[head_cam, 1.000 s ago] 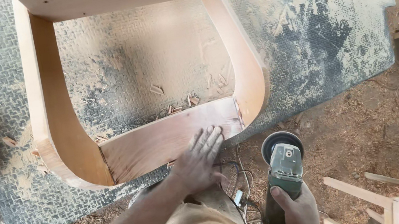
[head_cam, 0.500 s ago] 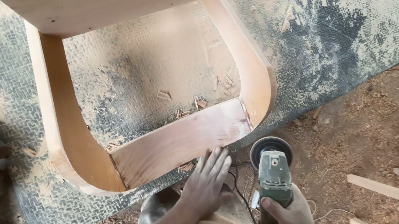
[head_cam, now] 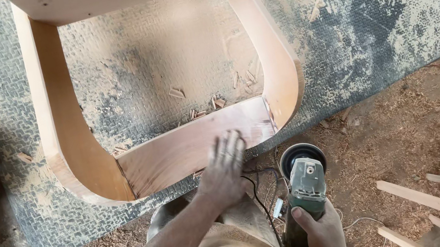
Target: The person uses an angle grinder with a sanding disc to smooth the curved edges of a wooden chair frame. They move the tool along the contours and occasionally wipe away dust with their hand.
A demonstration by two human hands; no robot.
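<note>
My left hand (head_cam: 222, 171) lies flat and open, fingers spread, on the lower rail of the curved wooden frame (head_cam: 176, 149), gripping nothing. My right hand (head_cam: 321, 235) is clenched around the body of a green angle grinder (head_cam: 304, 178), its disc head just beside the frame's rounded corner, its cord (head_cam: 259, 192) trailing between my hands. The frame rests on a sawdust-covered patterned mat (head_cam: 381, 10), wood chips (head_cam: 216, 101) scattered inside it.
</note>
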